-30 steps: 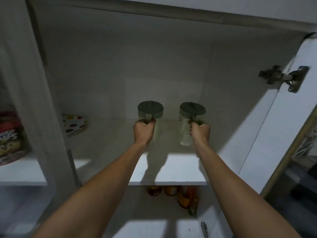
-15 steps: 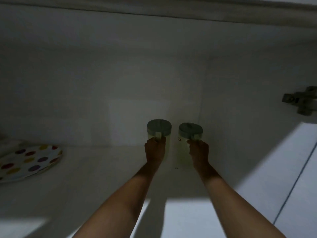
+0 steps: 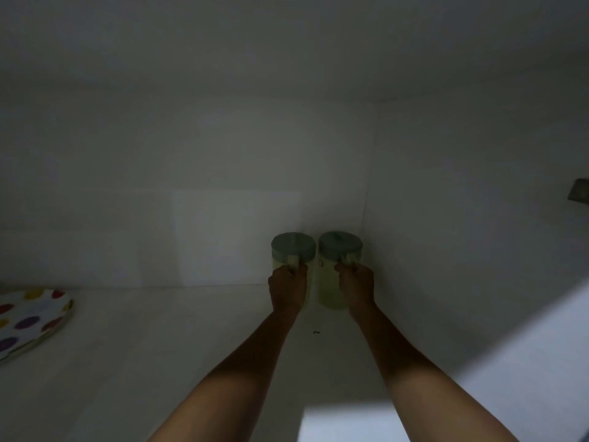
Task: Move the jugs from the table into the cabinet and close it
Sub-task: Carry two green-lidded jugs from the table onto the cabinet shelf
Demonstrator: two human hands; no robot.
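White cabinet shelf [image 3: 159, 362], spotted plate [image 3: 28, 320] far left, jugs [image 3: 293, 250] in hands [image 3: 288, 290].

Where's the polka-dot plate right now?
In the head view the polka-dot plate lies at the far left edge of the cabinet shelf, well apart from the two jugs in the back right corner.

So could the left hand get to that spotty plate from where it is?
Probably yes, but not right now. The left hand is wrapped around the left jug's handle. Let go, and the bare shelf between it and the spotty plate holds nothing in the way, though it's a long sideways stretch.
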